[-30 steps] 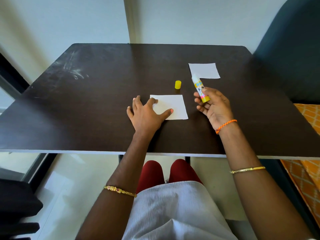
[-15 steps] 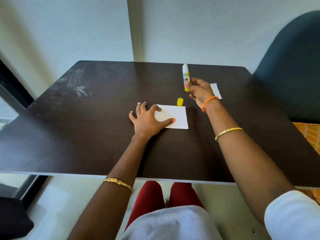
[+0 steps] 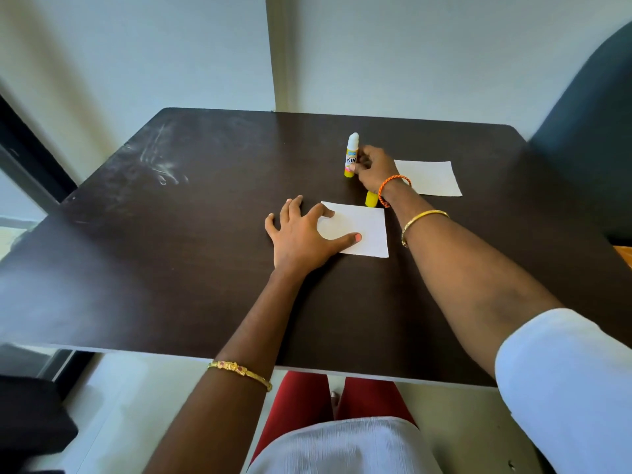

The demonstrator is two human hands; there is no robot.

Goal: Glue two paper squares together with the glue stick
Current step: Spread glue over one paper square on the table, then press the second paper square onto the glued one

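Since a half-second ago the right hand (image 3: 374,167) has lowered the glue stick (image 3: 351,155) until it stands upright on the tabletop (image 3: 171,251). Nearest, the left hand (image 3: 301,234) lies flat and open, thumb and forefinger pinning the near paper square (image 3: 362,230). Beyond sits the yellow cap (image 3: 371,199), then the right hand's grip, fingers closed around the uncapped stick. The far paper square (image 3: 431,177) lies just right of that hand. Gluing looks finished; next, probably, letting go and fetching the far square.

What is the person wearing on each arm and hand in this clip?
The left hand has a pink-painted thumbnail; its bare forearm carries an ornate gold bangle. The right hand has an orange braided wristband, a plain gold bangle lower down, and a white sleeve near the elbow.
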